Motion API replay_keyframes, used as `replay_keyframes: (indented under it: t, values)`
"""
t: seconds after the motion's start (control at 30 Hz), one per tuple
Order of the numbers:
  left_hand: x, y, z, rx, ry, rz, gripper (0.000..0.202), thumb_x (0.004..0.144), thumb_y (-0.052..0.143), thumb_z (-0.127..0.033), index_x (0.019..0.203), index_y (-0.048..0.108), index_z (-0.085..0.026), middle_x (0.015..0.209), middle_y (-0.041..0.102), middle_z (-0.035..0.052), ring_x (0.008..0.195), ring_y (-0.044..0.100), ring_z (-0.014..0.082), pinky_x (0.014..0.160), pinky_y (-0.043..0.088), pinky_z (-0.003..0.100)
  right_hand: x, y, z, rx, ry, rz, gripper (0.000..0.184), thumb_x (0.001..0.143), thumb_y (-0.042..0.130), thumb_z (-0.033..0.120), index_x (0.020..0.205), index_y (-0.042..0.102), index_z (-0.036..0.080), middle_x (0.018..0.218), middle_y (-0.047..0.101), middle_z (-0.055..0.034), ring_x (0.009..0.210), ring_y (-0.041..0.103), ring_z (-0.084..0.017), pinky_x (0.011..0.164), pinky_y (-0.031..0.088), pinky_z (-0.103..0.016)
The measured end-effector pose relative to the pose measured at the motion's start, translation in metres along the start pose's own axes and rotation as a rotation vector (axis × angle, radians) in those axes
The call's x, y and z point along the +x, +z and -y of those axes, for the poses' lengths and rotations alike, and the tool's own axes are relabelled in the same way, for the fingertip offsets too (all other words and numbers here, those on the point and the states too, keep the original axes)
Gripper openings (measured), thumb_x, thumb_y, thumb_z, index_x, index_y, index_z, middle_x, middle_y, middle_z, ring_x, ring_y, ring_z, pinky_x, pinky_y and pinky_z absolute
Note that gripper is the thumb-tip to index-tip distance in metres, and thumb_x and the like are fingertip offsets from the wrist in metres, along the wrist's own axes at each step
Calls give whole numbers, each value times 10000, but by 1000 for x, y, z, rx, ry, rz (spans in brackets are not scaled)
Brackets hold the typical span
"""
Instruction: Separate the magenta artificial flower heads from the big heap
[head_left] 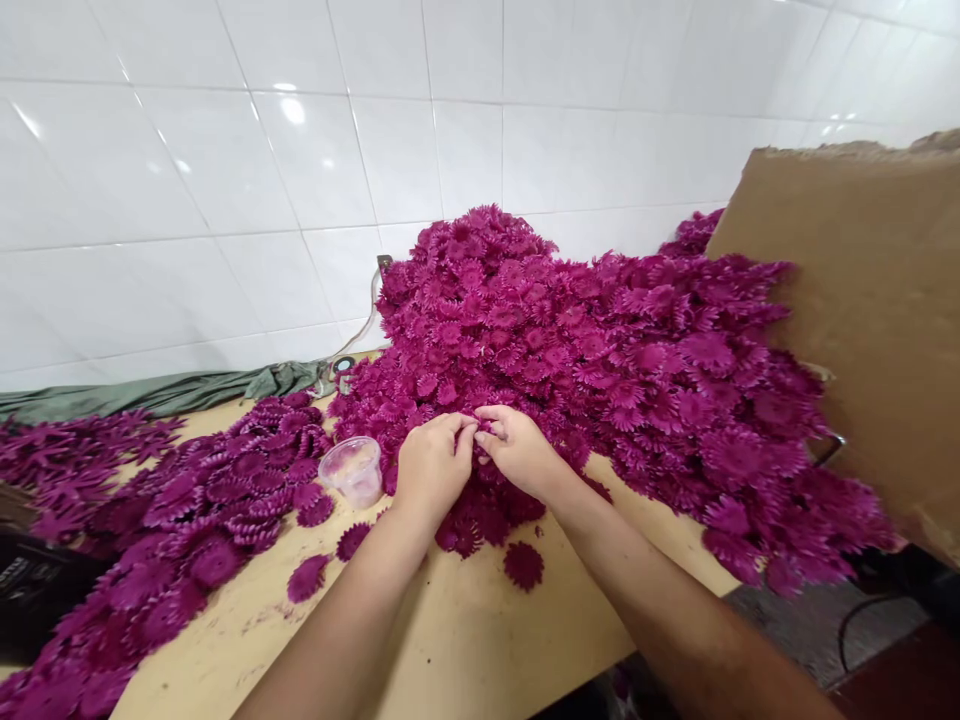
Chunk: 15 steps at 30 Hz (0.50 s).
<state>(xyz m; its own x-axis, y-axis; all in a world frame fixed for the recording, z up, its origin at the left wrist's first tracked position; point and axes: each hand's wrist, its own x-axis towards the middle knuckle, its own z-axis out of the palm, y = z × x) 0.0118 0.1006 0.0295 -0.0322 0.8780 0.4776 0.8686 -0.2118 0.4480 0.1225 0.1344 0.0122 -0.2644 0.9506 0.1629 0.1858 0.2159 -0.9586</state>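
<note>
A big heap of magenta fabric flower heads (570, 340) covers the back of a pale wooden table (465, 640). My left hand (431, 465) and my right hand (517, 450) meet at the heap's front edge, fingers curled and pinched together on flower pieces there. What exactly sits between the fingertips is hidden. A few loose flower heads (523, 563) lie on the table just below my hands. A small clear plastic cup (352, 470) stands tilted to the left of my left hand.
A flatter spread of the same flowers (187, 530) lies at the left. A brown cardboard sheet (870, 300) leans at the right. Green cloth (172, 392) and a cable (365, 320) run along the white tiled wall. A dark box (30, 590) sits at far left.
</note>
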Motion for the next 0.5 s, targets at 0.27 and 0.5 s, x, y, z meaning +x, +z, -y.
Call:
replay_keyframes:
  t: [0.27, 0.5]
  values:
    - [10, 2, -3, -201, -91, 39, 183, 794, 441, -200, 798, 624, -203, 772, 680, 25, 729, 619, 168, 695, 453, 275, -1, -5, -4, -142, -97, -127, 125, 767, 507, 223, 880, 537, 180, 737, 598, -7, 626, 563, -117, 593, 483, -251]
    - [1, 2, 0, -162, 145, 56, 299, 737, 534, -203, 1021, 626, -204, 982, 663, 55, 935, 575, 209, 869, 423, 352, -4, -12, 2, -124, -84, -95, 214, 814, 391, 181, 996, 500, 150, 1030, 575, -107, 893, 568, -163, 791, 471, -330]
